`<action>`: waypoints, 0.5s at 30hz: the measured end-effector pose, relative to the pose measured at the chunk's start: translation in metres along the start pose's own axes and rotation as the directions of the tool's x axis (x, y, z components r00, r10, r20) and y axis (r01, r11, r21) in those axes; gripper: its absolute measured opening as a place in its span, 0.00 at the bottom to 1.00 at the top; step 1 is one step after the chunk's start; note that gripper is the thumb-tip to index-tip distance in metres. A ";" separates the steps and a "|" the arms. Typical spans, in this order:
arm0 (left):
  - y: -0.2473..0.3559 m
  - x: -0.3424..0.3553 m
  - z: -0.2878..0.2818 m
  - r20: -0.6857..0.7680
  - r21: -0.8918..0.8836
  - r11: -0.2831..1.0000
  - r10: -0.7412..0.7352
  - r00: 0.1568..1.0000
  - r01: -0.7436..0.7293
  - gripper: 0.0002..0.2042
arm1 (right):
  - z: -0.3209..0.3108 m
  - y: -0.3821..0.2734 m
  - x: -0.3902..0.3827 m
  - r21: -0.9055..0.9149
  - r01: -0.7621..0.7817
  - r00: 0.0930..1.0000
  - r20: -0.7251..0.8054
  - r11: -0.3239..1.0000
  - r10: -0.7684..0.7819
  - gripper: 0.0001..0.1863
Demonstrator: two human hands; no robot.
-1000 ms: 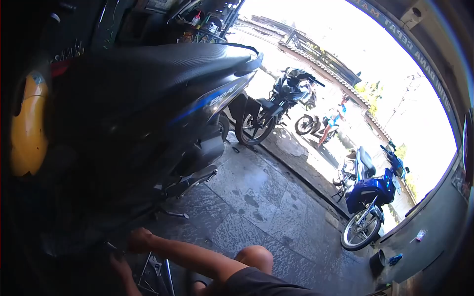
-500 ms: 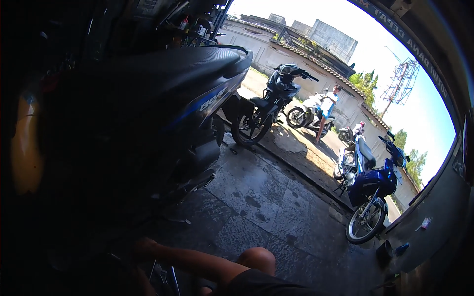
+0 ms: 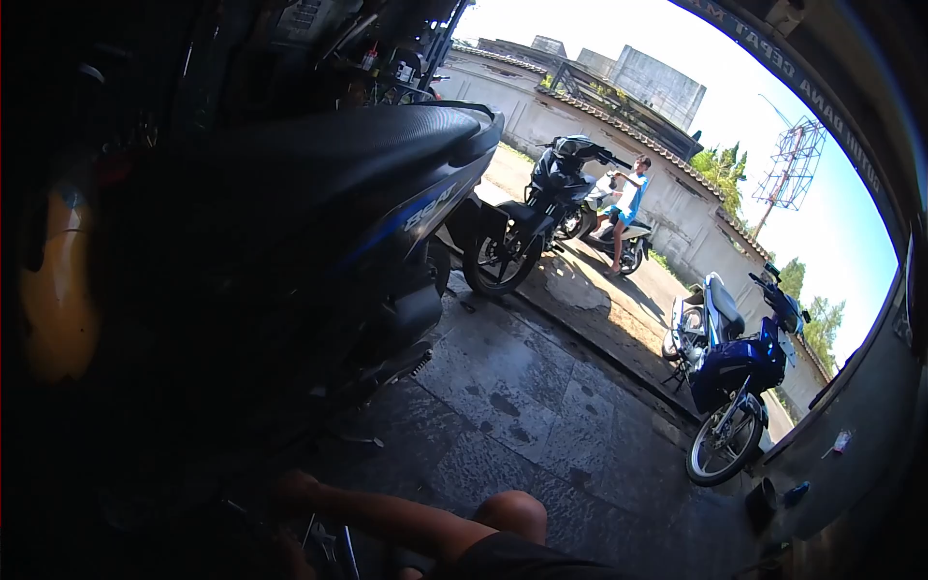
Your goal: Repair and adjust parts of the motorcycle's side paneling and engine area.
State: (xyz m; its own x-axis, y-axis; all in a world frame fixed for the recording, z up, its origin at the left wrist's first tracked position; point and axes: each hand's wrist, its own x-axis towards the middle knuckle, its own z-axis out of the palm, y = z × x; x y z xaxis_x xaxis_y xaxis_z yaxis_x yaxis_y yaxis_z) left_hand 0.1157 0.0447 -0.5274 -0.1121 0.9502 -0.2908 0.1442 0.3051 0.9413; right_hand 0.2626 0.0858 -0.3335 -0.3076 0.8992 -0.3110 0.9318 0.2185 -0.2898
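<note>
A dark motor scooter fills the left side, its long black seat on top and a blue stripe along its flank. Low beside it, my right hand reaches into deep shadow at the end of my bare forearm. The fingers are too dark to make out, as is anything they may touch. Below the hand, thin shiny metal rods catch the light. My left hand cannot be made out in the darkness at lower left.
A black motorbike stands at the doorway, a blue one to the right. Outside, a person in light blue is on a scooter before a wall. A dark bucket sits by the right wall; stone tiles pave the floor.
My view has shifted slightly, so the scene sits lower and further right. The person outside, earlier upright beside the scooter, now appears astride it. A rider behind the blue motorbike no longer shows.
</note>
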 end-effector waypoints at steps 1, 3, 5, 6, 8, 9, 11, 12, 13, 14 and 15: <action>0.001 0.000 0.000 0.008 -0.008 1.000 -0.013 1.000 0.013 0.22 | 0.000 0.000 0.001 -0.004 -0.039 0.998 0.052 0.999 0.039 0.19; 0.003 -0.001 0.000 0.027 -0.022 0.999 -0.041 0.999 0.041 0.22 | -0.001 -0.001 0.001 -0.015 -0.027 0.999 0.043 1.000 0.028 0.19; 0.005 -0.001 0.000 0.046 -0.035 0.997 -0.067 0.997 0.069 0.21 | -0.001 -0.001 0.000 -0.020 -0.017 0.999 0.046 1.000 0.018 0.19; 0.006 -0.001 0.000 0.057 -0.039 0.996 -0.080 0.995 0.083 0.21 | -0.001 -0.001 -0.001 0.019 -0.021 1.000 0.008 1.000 0.021 0.19; 0.008 -0.001 0.001 0.076 -0.052 0.993 -0.103 0.992 0.107 0.21 | -0.003 -0.001 -0.003 0.053 -0.020 0.999 -0.033 0.998 0.022 0.20; 0.009 -0.001 0.000 0.082 -0.058 0.991 -0.115 0.990 0.120 0.21 | -0.003 -0.001 -0.004 0.060 -0.034 0.999 0.005 0.998 0.034 0.20; 0.011 -0.001 0.001 0.099 -0.069 0.987 -0.137 0.986 0.144 0.21 | -0.004 -0.002 -0.004 0.064 -0.044 0.998 0.040 0.997 0.042 0.21; 0.012 -0.002 0.001 0.107 -0.072 0.985 -0.149 0.983 0.157 0.21 | -0.005 -0.002 -0.004 0.045 -0.048 0.998 0.030 0.998 0.047 0.21; 0.013 -0.002 0.001 0.113 -0.077 0.983 -0.159 0.981 0.168 0.21 | -0.005 -0.002 -0.004 0.033 -0.054 0.998 0.040 0.998 0.052 0.21; 0.014 -0.002 0.002 0.120 -0.082 0.981 -0.168 0.978 0.179 0.21 | -0.006 -0.002 -0.004 0.022 -0.045 0.999 0.017 0.999 0.045 0.21; 0.016 -0.002 0.002 0.125 -0.087 0.977 -0.181 0.976 0.192 0.21 | -0.006 -0.002 -0.005 0.011 -0.017 1.000 0.006 1.000 0.017 0.21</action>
State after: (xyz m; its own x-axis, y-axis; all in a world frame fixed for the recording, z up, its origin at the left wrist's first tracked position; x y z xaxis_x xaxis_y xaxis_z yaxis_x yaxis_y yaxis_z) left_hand 0.1205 0.0473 -0.5123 -0.0122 0.8798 -0.4753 0.0334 0.4754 0.8791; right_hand 0.2632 0.0830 -0.3257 -0.2926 0.9004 -0.3219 0.9349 0.1987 -0.2940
